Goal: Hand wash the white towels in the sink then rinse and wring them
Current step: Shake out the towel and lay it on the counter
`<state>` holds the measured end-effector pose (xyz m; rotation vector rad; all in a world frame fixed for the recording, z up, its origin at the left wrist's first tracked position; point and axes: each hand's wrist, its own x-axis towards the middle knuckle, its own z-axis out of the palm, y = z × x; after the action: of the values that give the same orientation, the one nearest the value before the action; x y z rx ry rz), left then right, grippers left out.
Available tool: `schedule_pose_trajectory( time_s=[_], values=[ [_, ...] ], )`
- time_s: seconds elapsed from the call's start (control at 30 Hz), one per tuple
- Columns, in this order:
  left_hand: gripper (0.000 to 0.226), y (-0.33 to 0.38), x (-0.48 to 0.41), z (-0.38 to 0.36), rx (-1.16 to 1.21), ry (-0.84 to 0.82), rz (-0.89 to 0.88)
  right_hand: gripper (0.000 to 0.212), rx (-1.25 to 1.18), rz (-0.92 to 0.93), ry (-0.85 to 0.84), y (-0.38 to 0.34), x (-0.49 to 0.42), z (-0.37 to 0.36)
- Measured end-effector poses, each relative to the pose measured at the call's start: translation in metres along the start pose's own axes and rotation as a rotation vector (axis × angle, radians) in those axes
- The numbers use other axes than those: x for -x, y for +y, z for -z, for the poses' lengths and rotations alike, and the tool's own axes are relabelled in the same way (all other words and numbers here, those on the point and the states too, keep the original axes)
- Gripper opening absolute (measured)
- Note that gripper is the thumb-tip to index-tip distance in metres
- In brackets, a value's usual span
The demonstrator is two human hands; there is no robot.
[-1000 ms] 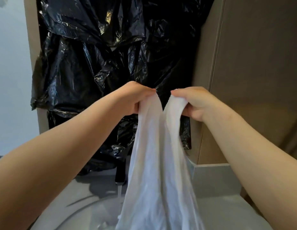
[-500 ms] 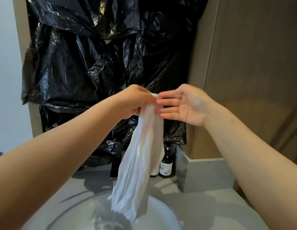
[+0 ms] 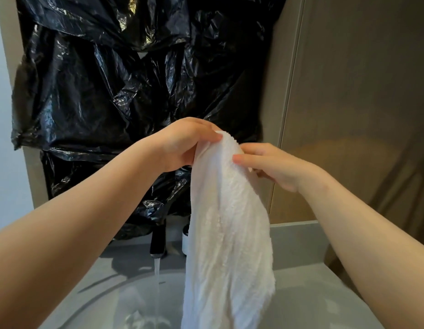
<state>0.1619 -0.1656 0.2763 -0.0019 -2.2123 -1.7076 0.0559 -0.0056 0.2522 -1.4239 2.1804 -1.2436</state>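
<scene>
The scene is lit evenly and moderately by soft indoor light. Sharp white glints are thrown off the black plastic sheet (image 3: 125,24) at 12 o'clock. The towel (image 3: 230,233) is rendered almost blown out at centre. Soft shadows are laid on the counter (image 3: 125,264) at 7 o'clock. Fine detail is slightly smeared throughout.

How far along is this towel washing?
The white towel hangs lifted over the sink, so scrubbing may be done. The left hand grips its top; the right hand pinches it just below. The tap runs and the towel hangs untwisted, so wringing remains.
</scene>
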Motion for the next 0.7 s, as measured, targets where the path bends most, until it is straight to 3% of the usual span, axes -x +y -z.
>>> schedule_pose_trajectory(
  time_s=[0.13, 0.27, 0.4, 0.57, 0.7],
  values=[
    [0.018, 0.001, 0.000, -0.003, 0.016, -0.005, -0.037, 0.033, 0.170, -0.168, -0.210, 0.011, 0.021, 0.019],
    [0.018, -0.006, -0.001, -0.009, 0.001, -0.015, -0.036, 0.031, 0.377, -0.296, -0.156, 0.028, 0.030, 0.030],
    [0.016, -0.016, -0.003, -0.010, -0.029, 0.017, -0.058, 0.020, 0.305, -0.254, 0.037, 0.034, 0.043, 0.041],
    [0.017, -0.028, -0.013, -0.012, 0.061, 0.085, -0.138, 0.020, 0.223, -0.021, 0.479, 0.024, 0.054, 0.055],
    [0.019, -0.042, -0.029, -0.029, 0.129, 0.015, -0.102, 0.015, 0.265, -0.053, 0.584, 0.027, 0.066, 0.067]
  ],
)
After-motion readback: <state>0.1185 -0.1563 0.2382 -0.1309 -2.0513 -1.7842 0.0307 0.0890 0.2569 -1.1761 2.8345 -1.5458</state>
